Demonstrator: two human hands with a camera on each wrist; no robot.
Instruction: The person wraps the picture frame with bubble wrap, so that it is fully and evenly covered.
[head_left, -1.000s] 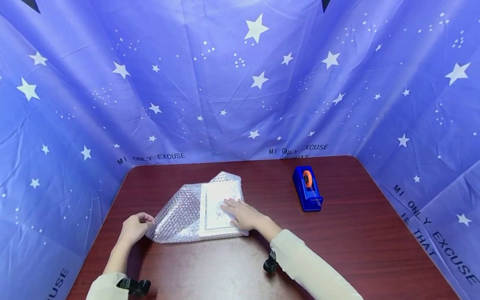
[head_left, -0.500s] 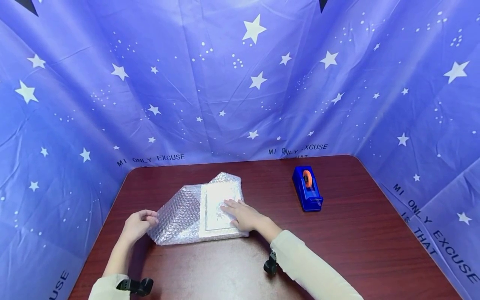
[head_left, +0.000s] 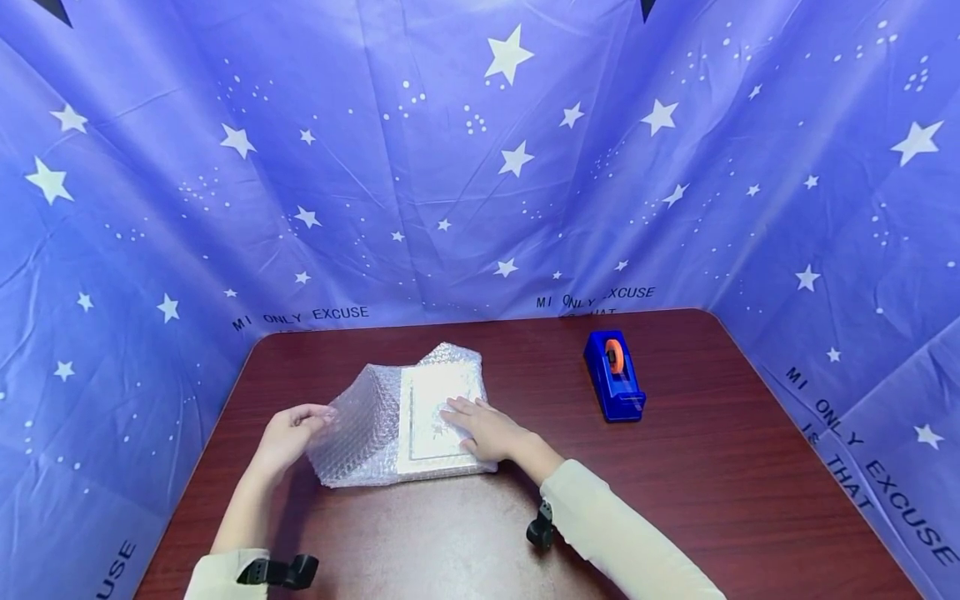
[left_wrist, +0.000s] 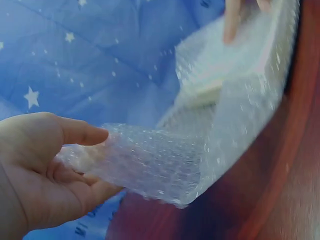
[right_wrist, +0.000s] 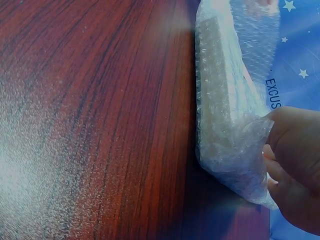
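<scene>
Your right hand (head_left: 483,429) pressed, fingers flat, the white flat frame (head_left: 435,410) mid-tabletop; your left hand (head_left: 288,433) pinched the clear bubble-wrap sheet's (head_left: 360,429) raised edge (wrapping looked partway; the left flap unfolded, untaped).

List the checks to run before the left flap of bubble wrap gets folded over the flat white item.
1. Left hand grips the edge of the bubble wrap: ok.
2. Flap raised off the table: ok.
3. Right hand presses flat on the white item: ok.
4. Right hand out of the flap's path: not ok, it lies on top.
5. Tape dispenser close by on the right: ok.
6. Tape end free to pull: cannot tell.
</scene>
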